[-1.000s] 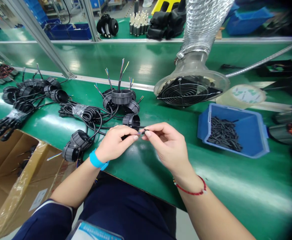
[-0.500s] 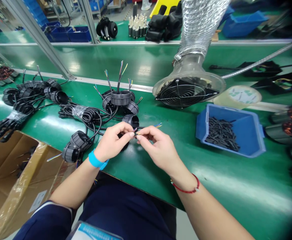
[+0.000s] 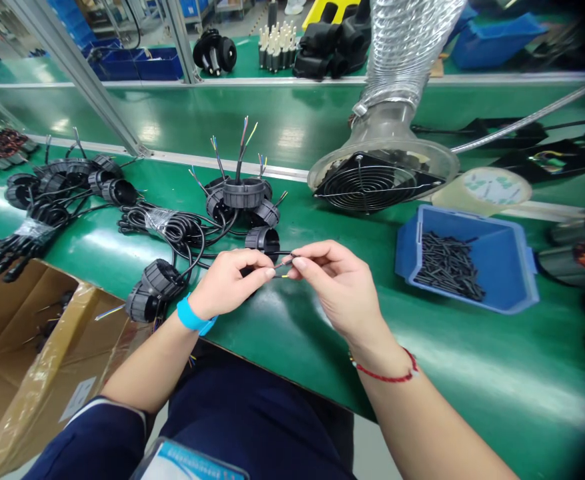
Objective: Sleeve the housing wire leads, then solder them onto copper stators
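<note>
Hand work on wires at a green tabletop (image 3: 422, 353). A cardboard box (image 3: 67, 327) stands below the front edge, at left. Two dark rings (image 3: 159, 280) lie at the front edge, beside the box. The left hand (image 3: 235, 280) pinches a thin wire (image 3: 279, 266) between thumb and forefinger; the right hand (image 3: 339, 283), its thumb and forefinger brought together, grips a small dark piece (image 3: 293, 256) at the wire's end, too small to identify. The wire is held above the tabletop, midway between its front and back edges. A tied cable bundle (image 3: 172, 227) lies beyond the left hand. To the right, a blue bin (image 3: 509, 267) contains short black tubes (image 3: 445, 267). Toward the back edge are more dark rings (image 3: 245, 195) with upright wires, a round-grilled fan (image 3: 367, 187) beneath a silver duct (image 3: 412, 53), and a tape roll (image 3: 492, 187).
</note>
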{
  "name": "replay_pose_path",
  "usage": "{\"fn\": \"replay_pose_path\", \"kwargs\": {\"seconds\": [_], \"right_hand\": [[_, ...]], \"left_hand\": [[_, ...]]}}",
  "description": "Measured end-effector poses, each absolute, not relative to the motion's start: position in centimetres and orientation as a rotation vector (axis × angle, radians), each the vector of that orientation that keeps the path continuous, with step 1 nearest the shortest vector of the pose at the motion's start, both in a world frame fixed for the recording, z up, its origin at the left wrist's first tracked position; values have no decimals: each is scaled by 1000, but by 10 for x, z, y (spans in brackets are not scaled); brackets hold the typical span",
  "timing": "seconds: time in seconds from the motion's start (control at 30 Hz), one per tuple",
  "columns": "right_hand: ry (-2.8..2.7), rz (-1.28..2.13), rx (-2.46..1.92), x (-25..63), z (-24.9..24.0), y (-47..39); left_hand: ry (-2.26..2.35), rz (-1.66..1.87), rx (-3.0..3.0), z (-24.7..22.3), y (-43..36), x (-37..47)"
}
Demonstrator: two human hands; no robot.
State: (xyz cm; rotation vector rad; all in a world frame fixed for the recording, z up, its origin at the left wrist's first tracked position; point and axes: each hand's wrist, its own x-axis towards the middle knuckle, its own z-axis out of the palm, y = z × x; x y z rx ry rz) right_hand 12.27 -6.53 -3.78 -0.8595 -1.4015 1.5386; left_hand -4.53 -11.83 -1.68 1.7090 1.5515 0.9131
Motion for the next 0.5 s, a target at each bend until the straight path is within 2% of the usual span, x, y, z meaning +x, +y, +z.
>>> {"fn": "replay_pose_path", "kwargs": {"seconds": [0.27, 0.5], "right_hand": [[-1660, 1446, -917, 124, -41, -64], [-1643, 1692, -913, 124, -42, -59]], "left_hand": [[1561, 924, 1668, -18, -119, -46], [1573, 962, 1620, -20, -120, -46]]}}
